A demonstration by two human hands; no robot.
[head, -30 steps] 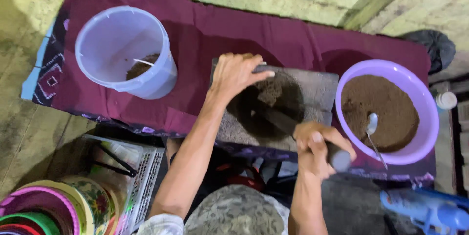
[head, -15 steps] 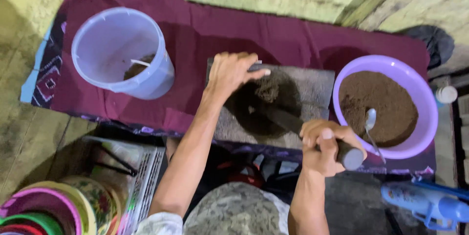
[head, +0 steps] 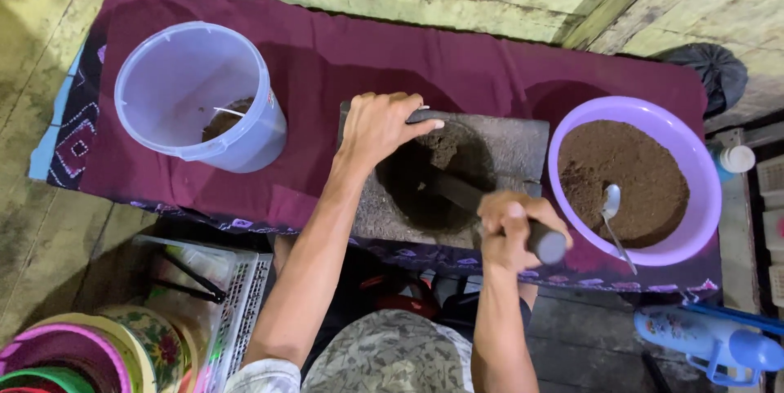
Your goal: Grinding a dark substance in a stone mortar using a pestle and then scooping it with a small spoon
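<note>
A grey stone mortar (head: 514, 144) lies on a maroon cloth (head: 343, 58), with brown powder in its round hollow. My left hand (head: 384, 128) rests on the mortar's far left edge, fingers curled over the rim. My right hand (head: 510, 230) grips a dark stone pestle (head: 490, 205), whose tip sits down in the hollow. To the right stands a purple bowl (head: 702, 164) full of brown powder with a metal spoon (head: 612, 213) lying in it.
A clear plastic bucket (head: 196, 99) with a little brown powder stands at the left on the cloth. Below are a white basket (head: 237, 303), stacked coloured bowls (head: 90, 352) and a blue bottle (head: 710, 340). A black bag (head: 710, 71) sits at the far right.
My right hand has shifted slightly with the pestle, which has turned in the hollow. My left hand stays on the mortar's edge.
</note>
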